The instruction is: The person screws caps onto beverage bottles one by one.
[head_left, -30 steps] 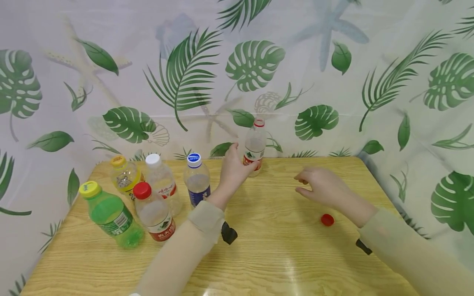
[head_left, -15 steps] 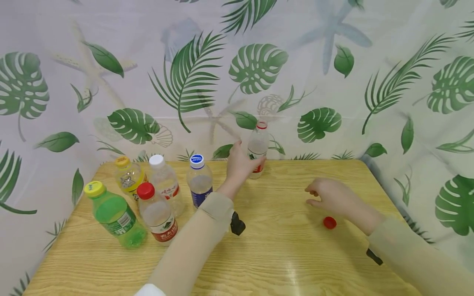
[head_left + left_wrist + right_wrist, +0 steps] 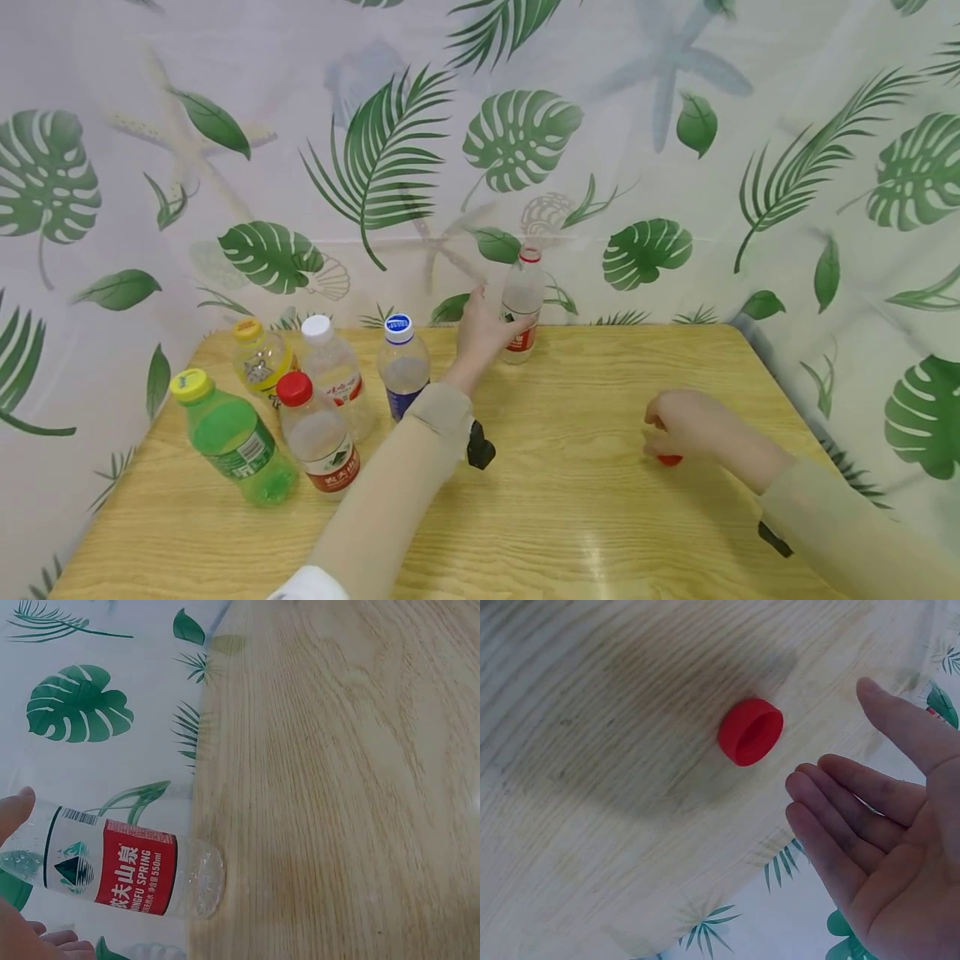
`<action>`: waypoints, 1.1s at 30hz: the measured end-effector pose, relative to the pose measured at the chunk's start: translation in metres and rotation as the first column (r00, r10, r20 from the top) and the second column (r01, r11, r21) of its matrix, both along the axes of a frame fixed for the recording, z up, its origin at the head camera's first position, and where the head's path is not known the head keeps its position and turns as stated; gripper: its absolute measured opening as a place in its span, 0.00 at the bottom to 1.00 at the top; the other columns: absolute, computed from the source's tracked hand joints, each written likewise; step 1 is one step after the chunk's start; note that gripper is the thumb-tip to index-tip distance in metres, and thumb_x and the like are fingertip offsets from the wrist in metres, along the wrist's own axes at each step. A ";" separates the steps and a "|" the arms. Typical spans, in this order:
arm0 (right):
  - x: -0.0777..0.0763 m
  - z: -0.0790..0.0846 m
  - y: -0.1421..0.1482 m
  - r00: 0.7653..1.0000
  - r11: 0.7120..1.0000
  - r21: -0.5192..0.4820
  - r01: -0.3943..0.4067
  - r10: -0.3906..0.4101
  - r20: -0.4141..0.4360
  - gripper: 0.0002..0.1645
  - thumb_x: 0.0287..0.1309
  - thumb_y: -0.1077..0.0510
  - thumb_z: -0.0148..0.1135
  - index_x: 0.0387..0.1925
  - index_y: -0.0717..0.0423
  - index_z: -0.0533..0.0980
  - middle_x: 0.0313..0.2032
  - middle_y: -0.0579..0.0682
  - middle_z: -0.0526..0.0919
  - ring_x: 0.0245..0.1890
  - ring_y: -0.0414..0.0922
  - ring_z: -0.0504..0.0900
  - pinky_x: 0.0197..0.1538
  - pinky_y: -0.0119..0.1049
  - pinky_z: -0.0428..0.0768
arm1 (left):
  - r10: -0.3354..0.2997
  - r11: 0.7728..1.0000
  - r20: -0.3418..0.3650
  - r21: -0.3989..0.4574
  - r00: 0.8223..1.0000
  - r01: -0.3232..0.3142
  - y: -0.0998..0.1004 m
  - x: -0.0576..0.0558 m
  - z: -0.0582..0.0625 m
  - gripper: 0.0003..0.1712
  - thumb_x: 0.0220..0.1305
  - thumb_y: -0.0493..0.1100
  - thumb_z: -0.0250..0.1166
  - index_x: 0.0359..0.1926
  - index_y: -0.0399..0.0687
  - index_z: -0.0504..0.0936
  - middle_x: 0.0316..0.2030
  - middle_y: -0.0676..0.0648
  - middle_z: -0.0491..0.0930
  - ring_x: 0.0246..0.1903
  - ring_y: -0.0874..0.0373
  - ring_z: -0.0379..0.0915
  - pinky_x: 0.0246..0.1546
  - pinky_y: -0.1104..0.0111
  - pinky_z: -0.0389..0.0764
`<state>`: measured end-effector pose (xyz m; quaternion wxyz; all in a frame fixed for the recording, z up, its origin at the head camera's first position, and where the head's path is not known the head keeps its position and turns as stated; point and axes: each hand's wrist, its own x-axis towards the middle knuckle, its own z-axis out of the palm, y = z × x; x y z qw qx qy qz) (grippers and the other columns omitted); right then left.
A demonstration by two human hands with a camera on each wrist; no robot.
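My left hand (image 3: 483,337) grips a clear plastic water bottle (image 3: 525,287) by its side at the back edge of the table. Upright and uncapped, the bottle shows a red ring at its neck; its red and white label (image 3: 135,874) faces the left wrist view. Over the right part of the table hovers my right hand (image 3: 692,425), partly covering a red bottle cap (image 3: 670,460). In the right wrist view the cap (image 3: 750,733) lies on the wood with its hollow side showing, apart from the relaxed, spread fingers of that hand (image 3: 889,840).
Several capped bottles stand at the left: a green one (image 3: 232,437), a yellow-labelled one (image 3: 262,362), a white-capped one (image 3: 333,375), a red-capped one (image 3: 318,442) and a blue-capped one (image 3: 405,367). A leaf-patterned curtain (image 3: 420,167) borders the wooden table (image 3: 555,500).
My right hand has moved right and down towards me, over the red cap. My left hand stays on the bottle, and the head view has shifted slightly.
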<state>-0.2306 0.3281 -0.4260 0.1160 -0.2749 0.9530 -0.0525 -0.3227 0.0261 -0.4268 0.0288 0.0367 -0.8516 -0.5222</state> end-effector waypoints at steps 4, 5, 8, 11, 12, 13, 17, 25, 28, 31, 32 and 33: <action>0.001 -0.005 0.005 1.000 1.000 0.014 -0.001 0.001 0.008 0.31 0.50 0.51 0.84 0.16 0.46 0.65 0.18 0.37 0.57 0.21 0.36 0.55 0.28 0.29 0.54 | -0.023 1.000 0.020 -0.010 1.000 0.024 0.001 -0.001 -0.001 0.59 0.62 0.55 0.78 0.83 0.41 0.55 0.78 0.36 0.66 0.76 0.39 0.66 0.73 0.46 0.74; 0.001 -0.006 0.006 1.000 1.000 0.017 -0.005 0.005 0.005 0.30 0.48 0.51 0.84 0.16 0.47 0.66 0.17 0.37 0.58 0.21 0.36 0.55 0.28 0.30 0.54 | -0.027 1.000 0.022 -0.013 0.999 0.027 0.002 -0.001 -0.001 0.59 0.63 0.55 0.78 0.83 0.41 0.55 0.78 0.36 0.66 0.76 0.39 0.66 0.73 0.46 0.74; 0.002 -0.011 0.010 1.000 1.000 0.017 0.001 -0.002 0.016 0.27 0.44 0.53 0.84 0.16 0.47 0.68 0.18 0.38 0.61 0.22 0.37 0.58 0.28 0.30 0.57 | -0.031 0.999 0.029 -0.026 0.999 0.032 0.003 -0.003 -0.003 0.58 0.63 0.55 0.78 0.83 0.42 0.55 0.77 0.36 0.67 0.75 0.40 0.67 0.73 0.47 0.75; 0.003 -0.014 0.013 0.999 1.000 0.018 0.012 -0.012 0.031 0.21 0.41 0.55 0.85 0.19 0.50 0.75 0.20 0.40 0.69 0.23 0.39 0.63 0.29 0.32 0.63 | -0.031 0.999 0.036 -0.031 0.999 0.032 0.003 -0.004 -0.004 0.59 0.63 0.55 0.79 0.83 0.43 0.55 0.77 0.37 0.67 0.75 0.40 0.67 0.73 0.47 0.75; 0.004 -0.014 0.014 0.999 1.000 0.021 0.019 -0.020 0.040 0.21 0.41 0.56 0.85 0.20 0.50 0.75 0.21 0.40 0.71 0.24 0.39 0.64 0.29 0.32 0.64 | -0.031 0.999 0.037 -0.035 0.999 0.032 0.004 -0.005 -0.004 0.59 0.62 0.54 0.79 0.83 0.43 0.55 0.77 0.37 0.66 0.75 0.40 0.67 0.73 0.47 0.74; 0.004 -0.015 0.014 0.998 0.999 0.024 0.027 -0.028 0.050 0.19 0.42 0.56 0.85 0.22 0.50 0.77 0.22 0.40 0.73 0.24 0.39 0.65 0.30 0.33 0.67 | -0.031 0.999 0.039 -0.038 0.999 0.032 0.004 -0.005 -0.005 0.59 0.62 0.54 0.79 0.83 0.43 0.55 0.78 0.37 0.66 0.76 0.40 0.66 0.73 0.47 0.74; 0.005 -0.015 0.014 0.997 0.999 0.028 0.038 -0.040 0.063 0.15 0.43 0.57 0.85 0.26 0.50 0.82 0.25 0.41 0.80 0.26 0.39 0.70 0.32 0.35 0.72 | -0.032 0.998 0.039 -0.047 0.999 0.034 0.004 -0.007 -0.006 0.59 0.62 0.53 0.80 0.83 0.42 0.56 0.78 0.37 0.66 0.76 0.40 0.65 0.74 0.47 0.73; 0.007 -0.020 0.015 1.000 0.999 0.051 0.011 -0.012 0.025 0.15 0.43 0.59 0.85 0.28 0.50 0.83 0.27 0.42 0.82 0.27 0.39 0.74 0.33 0.36 0.77 | -0.068 0.997 0.035 -0.025 0.997 0.069 0.008 -0.008 -0.009 0.56 0.63 0.52 0.79 0.81 0.40 0.58 0.76 0.37 0.68 0.75 0.41 0.67 0.74 0.48 0.74; 0.007 -0.020 0.016 1.000 0.998 0.054 0.015 -0.016 0.025 0.15 0.42 0.59 0.86 0.29 0.51 0.84 0.29 0.42 0.83 0.28 0.39 0.75 0.34 0.37 0.79 | -0.070 0.997 0.042 -0.020 0.997 0.071 0.010 -0.008 -0.009 0.54 0.64 0.51 0.78 0.81 0.41 0.59 0.75 0.38 0.69 0.74 0.42 0.69 0.73 0.48 0.75; 0.006 -0.020 0.017 1.000 0.998 0.061 0.012 -0.013 0.017 0.15 0.41 0.59 0.86 0.30 0.51 0.85 0.29 0.42 0.84 0.28 0.40 0.76 0.34 0.37 0.80 | -0.065 0.998 0.045 -0.014 0.997 0.066 0.010 -0.008 -0.010 0.52 0.65 0.51 0.78 0.81 0.40 0.60 0.75 0.38 0.70 0.74 0.42 0.69 0.73 0.49 0.75; 0.007 -0.020 0.017 1.000 0.998 0.062 0.013 -0.014 0.017 0.15 0.41 0.59 0.86 0.30 0.52 0.85 0.29 0.43 0.84 0.28 0.40 0.76 0.34 0.37 0.80 | -0.064 0.998 0.046 -0.016 0.997 0.065 0.011 -0.008 -0.010 0.52 0.65 0.51 0.77 0.80 0.40 0.60 0.75 0.38 0.70 0.74 0.42 0.69 0.73 0.49 0.75; 0.007 -0.020 0.017 1.000 0.998 0.062 0.016 -0.017 0.014 0.15 0.41 0.59 0.86 0.30 0.52 0.84 0.29 0.43 0.84 0.28 0.40 0.76 0.34 0.37 0.80 | -0.064 0.998 0.047 -0.019 0.997 0.065 0.011 -0.008 -0.010 0.52 0.65 0.51 0.77 0.80 0.40 0.60 0.75 0.38 0.70 0.74 0.42 0.69 0.73 0.49 0.75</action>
